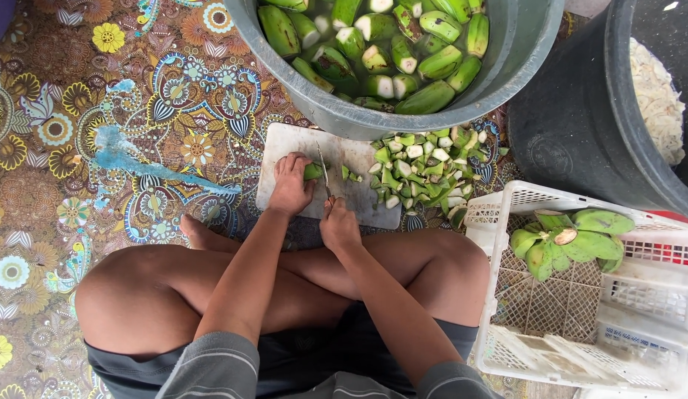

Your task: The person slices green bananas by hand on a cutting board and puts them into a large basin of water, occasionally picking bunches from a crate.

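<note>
My left hand (290,183) presses a green banana (313,171) down on a white cutting board (351,198) lying on the floor in front of my crossed legs. My right hand (339,224) grips a knife (324,168) whose blade stands across the banana's right end. Small green cut-off pieces (350,175) lie on the board just right of the blade.
A grey tub (506,66) of water and trimmed green bananas stands behind the board. A heap of green ends (425,166) lies at the board's right. At right, a white plastic crate (506,295) holds a banana bunch (569,238). A black bucket (580,133) stands far right.
</note>
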